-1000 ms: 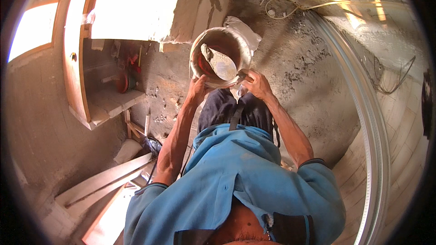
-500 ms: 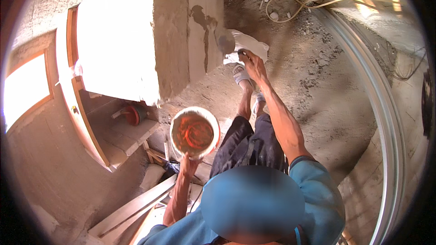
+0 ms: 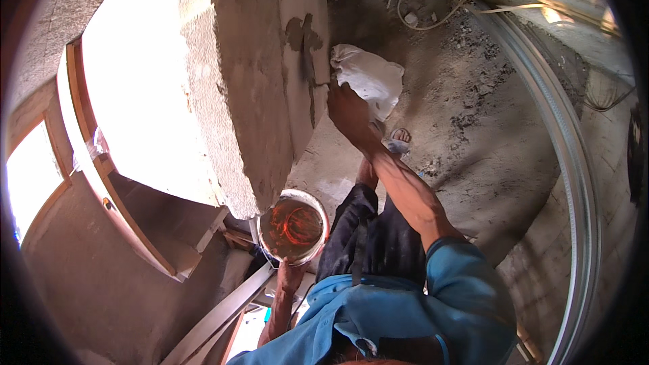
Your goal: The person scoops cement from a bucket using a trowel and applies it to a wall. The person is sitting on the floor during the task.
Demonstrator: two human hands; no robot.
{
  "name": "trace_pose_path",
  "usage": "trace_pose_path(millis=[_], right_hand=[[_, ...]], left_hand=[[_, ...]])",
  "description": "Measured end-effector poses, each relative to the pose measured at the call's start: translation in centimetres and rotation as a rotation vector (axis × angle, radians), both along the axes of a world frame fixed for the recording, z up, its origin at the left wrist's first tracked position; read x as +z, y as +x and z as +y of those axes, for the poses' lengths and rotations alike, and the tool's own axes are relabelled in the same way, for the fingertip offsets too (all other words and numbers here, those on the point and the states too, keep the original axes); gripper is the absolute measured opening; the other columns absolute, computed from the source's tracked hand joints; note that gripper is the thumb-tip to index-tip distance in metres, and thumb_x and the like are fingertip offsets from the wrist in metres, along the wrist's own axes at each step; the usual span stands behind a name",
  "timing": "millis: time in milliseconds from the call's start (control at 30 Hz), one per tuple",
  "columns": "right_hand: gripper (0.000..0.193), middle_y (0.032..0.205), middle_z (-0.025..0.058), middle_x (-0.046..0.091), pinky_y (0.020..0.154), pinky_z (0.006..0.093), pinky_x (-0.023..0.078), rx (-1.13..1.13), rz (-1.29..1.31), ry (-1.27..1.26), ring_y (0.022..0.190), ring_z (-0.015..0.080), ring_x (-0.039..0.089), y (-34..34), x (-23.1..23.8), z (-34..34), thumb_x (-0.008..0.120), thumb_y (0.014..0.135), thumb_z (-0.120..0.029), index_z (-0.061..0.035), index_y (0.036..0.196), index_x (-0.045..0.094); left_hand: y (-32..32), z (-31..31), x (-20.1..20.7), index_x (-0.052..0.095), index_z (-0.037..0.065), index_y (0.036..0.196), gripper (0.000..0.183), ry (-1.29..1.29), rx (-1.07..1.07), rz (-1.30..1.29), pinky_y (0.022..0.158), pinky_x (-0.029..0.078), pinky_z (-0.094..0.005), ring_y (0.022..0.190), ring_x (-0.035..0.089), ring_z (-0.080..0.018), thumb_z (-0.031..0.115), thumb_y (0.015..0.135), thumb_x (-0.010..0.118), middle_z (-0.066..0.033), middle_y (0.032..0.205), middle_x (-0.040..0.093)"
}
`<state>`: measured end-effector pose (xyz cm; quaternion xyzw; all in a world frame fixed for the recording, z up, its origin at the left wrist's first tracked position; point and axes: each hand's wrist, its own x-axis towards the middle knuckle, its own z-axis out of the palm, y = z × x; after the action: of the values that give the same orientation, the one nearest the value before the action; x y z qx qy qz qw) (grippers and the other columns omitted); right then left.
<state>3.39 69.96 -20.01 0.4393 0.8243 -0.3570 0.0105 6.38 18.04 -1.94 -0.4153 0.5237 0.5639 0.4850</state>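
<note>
My left hand (image 3: 291, 274) grips the near rim of a round white bucket (image 3: 320, 208), which holds a wet brown-grey mix with reddish streaks on its inside. In front of me, my right hand (image 3: 348, 109) is closed around the handle of a trowel (image 3: 309, 67). Its blade, seen nearly edge-on, lies against the pale face of a wall (image 3: 287, 105), beside a dark wet patch of mortar (image 3: 295, 32). My fingers hide most of the handle. A white sack (image 3: 370, 78) lies on the floor just beyond the right hand.
A window opening with a wooden frame (image 3: 84, 94) is at the left. Long metal profiles (image 3: 574, 182) curve along the right side. A pale hose (image 3: 405, 3) lies at the far end, and wooden boards (image 3: 216, 318) lean at lower left. Rubble (image 3: 476, 94) dots the floor.
My right hand has moved left and nearer, bringing the trowel blade from beside the wall's edge onto its face. The bucket is now lower in view, close below the wall's corner.
</note>
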Motion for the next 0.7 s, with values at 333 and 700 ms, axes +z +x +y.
trace_pose_path(millis=[333,700], right_hand=[[0.035,0.108,0.0220,0.069,0.086,0.0485,0.051,-0.516,0.411,-0.407,0.104,0.0414,0.064,-2.8,-12.9,8.4,0.053,0.094,-0.035,-0.0099,0.113,0.067],[0.038,0.097,0.0230,0.069,0.079,0.0454,0.051,-0.594,0.565,-0.798,0.090,0.0395,0.067,-2.0,-7.0,7.8,0.057,0.095,-0.036,-0.0066,0.117,0.067]], left_hand=[[-5.8,3.9,0.4,0.062,0.012,0.118,0.041,-0.002,-0.126,0.042,0.109,0.040,-0.0576,0.125,0.054,-0.0322,0.036,0.088,0.074,-0.0086,0.129,0.062],[-4.9,1.3,0.8,0.049,0.006,0.135,0.057,-0.051,-0.029,-0.069,0.110,0.041,-0.0594,0.129,0.050,-0.0352,0.027,0.087,0.074,-0.0145,0.141,0.052]])
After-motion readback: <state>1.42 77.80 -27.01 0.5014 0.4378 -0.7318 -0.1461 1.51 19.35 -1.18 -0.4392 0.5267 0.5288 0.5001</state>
